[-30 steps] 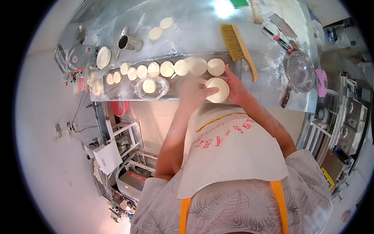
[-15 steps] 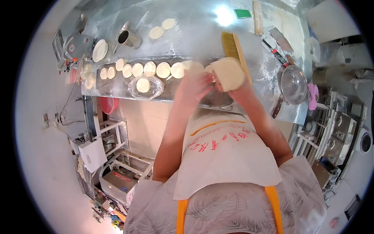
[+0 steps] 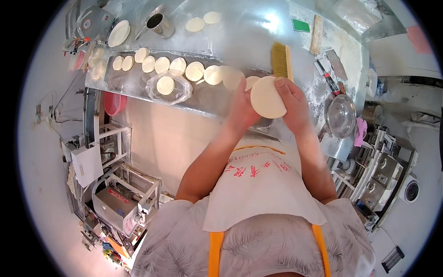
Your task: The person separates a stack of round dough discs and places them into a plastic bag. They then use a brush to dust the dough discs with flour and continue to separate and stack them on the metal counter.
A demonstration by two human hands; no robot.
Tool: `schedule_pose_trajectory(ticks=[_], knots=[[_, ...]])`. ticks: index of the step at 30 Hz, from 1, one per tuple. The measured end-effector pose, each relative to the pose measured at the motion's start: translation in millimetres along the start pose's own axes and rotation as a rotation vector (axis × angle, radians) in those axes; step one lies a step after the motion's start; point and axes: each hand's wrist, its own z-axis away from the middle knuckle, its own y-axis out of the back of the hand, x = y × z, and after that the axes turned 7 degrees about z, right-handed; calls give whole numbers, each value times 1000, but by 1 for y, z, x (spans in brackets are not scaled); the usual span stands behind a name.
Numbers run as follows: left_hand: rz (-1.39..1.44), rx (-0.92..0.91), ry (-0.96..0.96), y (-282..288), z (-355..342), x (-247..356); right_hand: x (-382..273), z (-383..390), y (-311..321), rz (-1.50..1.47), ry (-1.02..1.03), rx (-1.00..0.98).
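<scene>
Between my two hands is a pale round dough wrapper [image 3: 268, 98], its flat face turned up toward me. My right hand [image 3: 295, 105] grips its right edge, thumb on the front and fingers behind. On the other side my left hand [image 3: 247, 109] holds the left edge, with its fingers partly hidden by the disc. Whether this is one wrapper or a thin stack, I cannot tell. Beyond my hands, a row of dough-wrapper stacks [image 3: 194, 71] runs leftward along the table. A further stack [image 3: 165, 85] rests on a clear plastic bag [image 3: 183, 90] in front of the row.
A wooden-handled brush [image 3: 282, 61] lies just beyond my right hand. Farther right are a knife [image 3: 328, 79] and a clear bowl [image 3: 342, 115]. A metal cup [image 3: 161, 27], a white plate [image 3: 119, 33] and two loose wrappers [image 3: 194, 24] lie on the far side. The metal table's front edge [image 3: 124, 95] runs before me.
The wrapper has turned its round face toward me and come slightly nearer. My left hand has moved right to meet its edge. The whole view has shifted a little.
</scene>
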Motion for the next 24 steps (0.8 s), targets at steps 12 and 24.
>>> schedule_pose_trajectory(ticks=[12, 24], knots=[[508, -107, 110, -24, 9, 21, -9, -5, 3, 472, 127, 42], [391, -37, 154, -18, 11, 25, 6, 5, -6, 497, -28, 329]])
